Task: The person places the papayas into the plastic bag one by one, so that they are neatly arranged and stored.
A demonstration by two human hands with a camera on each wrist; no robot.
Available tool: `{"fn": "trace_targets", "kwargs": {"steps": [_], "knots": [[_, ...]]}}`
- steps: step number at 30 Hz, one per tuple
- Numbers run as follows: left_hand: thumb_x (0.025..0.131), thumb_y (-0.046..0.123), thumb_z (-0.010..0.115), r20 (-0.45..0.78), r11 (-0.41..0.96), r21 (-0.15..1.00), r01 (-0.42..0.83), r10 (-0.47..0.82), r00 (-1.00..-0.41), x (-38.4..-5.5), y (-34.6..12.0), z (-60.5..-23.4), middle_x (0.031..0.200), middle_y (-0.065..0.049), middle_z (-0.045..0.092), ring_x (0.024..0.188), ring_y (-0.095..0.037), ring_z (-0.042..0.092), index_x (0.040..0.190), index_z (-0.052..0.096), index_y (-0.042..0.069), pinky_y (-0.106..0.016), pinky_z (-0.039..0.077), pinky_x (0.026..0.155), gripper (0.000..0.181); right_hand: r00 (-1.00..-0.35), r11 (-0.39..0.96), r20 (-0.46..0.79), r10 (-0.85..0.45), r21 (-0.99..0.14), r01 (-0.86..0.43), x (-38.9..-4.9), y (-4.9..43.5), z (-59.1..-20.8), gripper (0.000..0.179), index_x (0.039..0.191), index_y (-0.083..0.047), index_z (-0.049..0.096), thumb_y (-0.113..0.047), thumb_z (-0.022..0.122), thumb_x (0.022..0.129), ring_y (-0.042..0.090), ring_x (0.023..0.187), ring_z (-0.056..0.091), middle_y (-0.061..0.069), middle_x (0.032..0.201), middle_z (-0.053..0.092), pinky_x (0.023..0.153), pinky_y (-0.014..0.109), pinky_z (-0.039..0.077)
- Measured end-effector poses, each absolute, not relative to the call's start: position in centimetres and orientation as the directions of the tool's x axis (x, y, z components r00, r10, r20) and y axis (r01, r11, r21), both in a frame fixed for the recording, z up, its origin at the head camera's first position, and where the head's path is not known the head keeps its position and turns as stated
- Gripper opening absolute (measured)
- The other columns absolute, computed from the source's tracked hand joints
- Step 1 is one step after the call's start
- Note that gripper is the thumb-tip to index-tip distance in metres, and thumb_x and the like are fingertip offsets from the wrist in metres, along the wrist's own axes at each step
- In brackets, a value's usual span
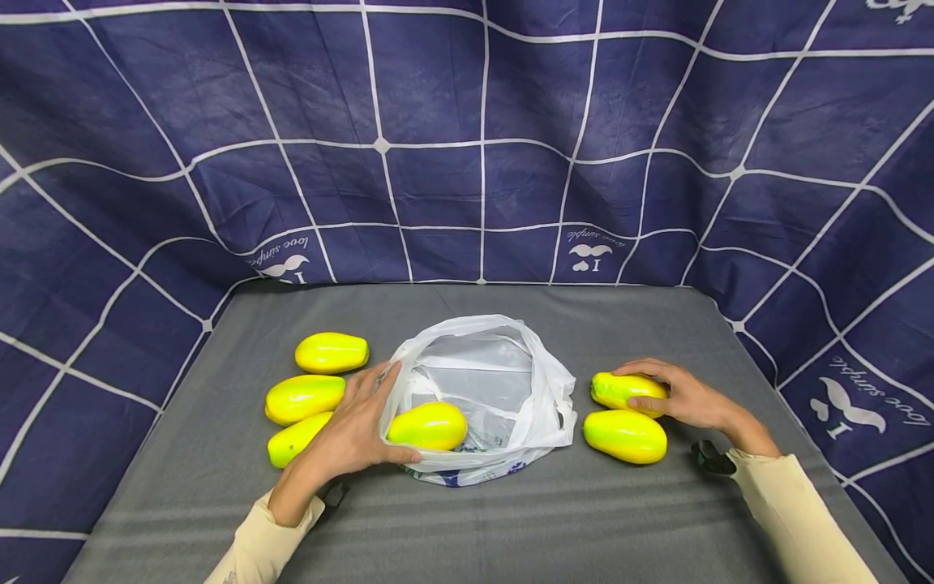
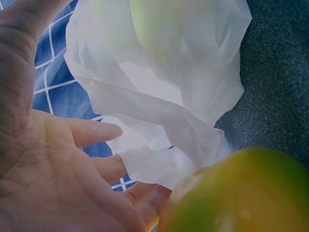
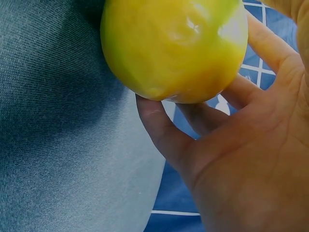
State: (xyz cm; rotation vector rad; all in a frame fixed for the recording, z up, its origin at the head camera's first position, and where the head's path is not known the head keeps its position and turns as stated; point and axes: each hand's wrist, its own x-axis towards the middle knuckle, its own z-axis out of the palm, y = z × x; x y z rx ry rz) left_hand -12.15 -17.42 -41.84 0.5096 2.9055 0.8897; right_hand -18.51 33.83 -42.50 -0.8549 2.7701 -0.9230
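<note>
A white plastic bag (image 1: 550, 381) stands in the middle with its mouth wide, and a yellow-green papaya (image 1: 430, 426) lies inside it. My left hand (image 1: 357, 426) rests against the bag's left rim, fingers fairly straight and thumb along the front edge. In the left wrist view those fingers (image 2: 99, 133) touch the thin plastic. On the right, my right hand (image 1: 686, 395) grips the farther papaya (image 1: 620, 389), its thumb on the near side. A second papaya (image 1: 627, 436) lies directly in front of that one. The right wrist view shows fingers (image 3: 161, 128) curved against a papaya (image 3: 174, 48).
Left of the bag lie three more papayas: a far one (image 1: 332, 353), a middle one (image 1: 302, 399) and a near one (image 1: 295, 440) partly hidden by my left hand. Grey cloth (image 1: 511, 527) covers the table. Blue checked curtains (image 1: 438, 186) enclose its back and sides.
</note>
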Motion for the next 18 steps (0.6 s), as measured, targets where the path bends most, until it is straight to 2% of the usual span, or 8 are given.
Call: {"fn": "trace_targets", "kwargs": {"steps": [6, 14, 18], "knots": [[0.061, 0.052, 0.092, 0.035, 0.778, 0.556, 0.292, 0.329, -0.944, -12.08, -17.39, -41.83, 0.160, -0.019, 0.027, 0.144, -0.042, 0.022, 0.159, 0.023, 0.006, -0.067, 0.033, 0.108, 0.129, -0.838, 0.668, 0.091, -0.538, -0.559, -0.490, -18.67, 33.89, -42.50, 0.044, 0.133, -0.018, 0.064, -0.021, 0.076, 0.090, 0.000, 0.118, 0.052, 0.002, 0.130, 0.064, 0.095, 0.018, 0.042], [0.061, 0.052, 0.092, 0.031, 0.779, 0.557, 0.289, 0.328, -0.944, -12.08, -17.42, -41.80, 0.160, -0.019, 0.027, 0.145, -0.042, 0.021, 0.159, 0.023, 0.006, -0.067, 0.033, 0.108, 0.129, -0.830, 0.657, 0.133, -0.542, -0.549, -0.517, -18.92, 33.68, -42.19, 0.043, 0.132, -0.017, 0.064, -0.019, 0.076, 0.090, 0.000, 0.119, 0.051, 0.003, 0.130, 0.064, 0.097, 0.010, 0.036], [0.061, 0.052, 0.092, 0.033, 0.780, 0.554, 0.291, 0.328, -0.944, -12.11, -17.41, -41.79, 0.160, -0.019, 0.027, 0.145, -0.042, 0.021, 0.159, 0.023, 0.006, -0.067, 0.033, 0.108, 0.128, -0.846, 0.672, 0.123, -0.519, -0.553, -0.493, -18.96, 33.53, -41.87, 0.041, 0.132, -0.014, 0.064, -0.017, 0.073, 0.092, 0.011, 0.118, 0.056, 0.004, 0.130, 0.063, 0.094, 0.016, 0.044]]}}
